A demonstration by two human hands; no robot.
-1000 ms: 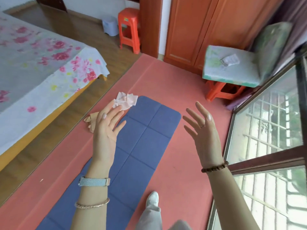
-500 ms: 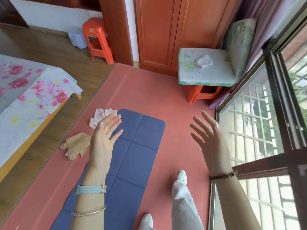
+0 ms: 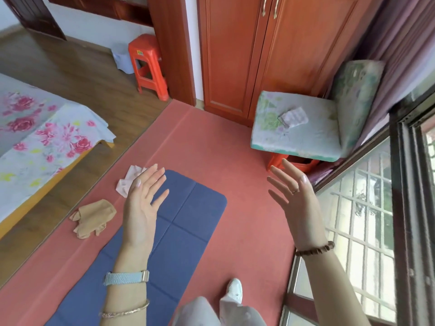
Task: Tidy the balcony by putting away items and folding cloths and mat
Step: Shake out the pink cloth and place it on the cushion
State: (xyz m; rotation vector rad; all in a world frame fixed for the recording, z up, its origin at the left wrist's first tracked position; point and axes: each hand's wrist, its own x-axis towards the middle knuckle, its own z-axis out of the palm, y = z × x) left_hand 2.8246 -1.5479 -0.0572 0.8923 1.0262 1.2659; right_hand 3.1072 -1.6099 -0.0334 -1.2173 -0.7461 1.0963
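This is a home, a bedroom opening onto a glazed balcony: a bed under a white sheet printed with pink roses (image 3: 47, 137), a reddish wooden wardrobe with double doors (image 3: 270, 55), orange plastic stools (image 3: 148, 64), a cushioned floral seat (image 3: 306, 135), purple curtains (image 3: 395, 43) and a barred window (image 3: 360, 220).

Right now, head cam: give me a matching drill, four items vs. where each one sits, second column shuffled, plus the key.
Items:
1. blue mat
2. tan cloth
3. pink cloth
4. folded cloth

Places:
A. on the chair
B. at the mat's far left corner, partly behind the left hand
C. spread flat on the red carpet
D. carpet edge beside the wood floor

Pairs: 1-C, 2-D, 3-B, 4-A
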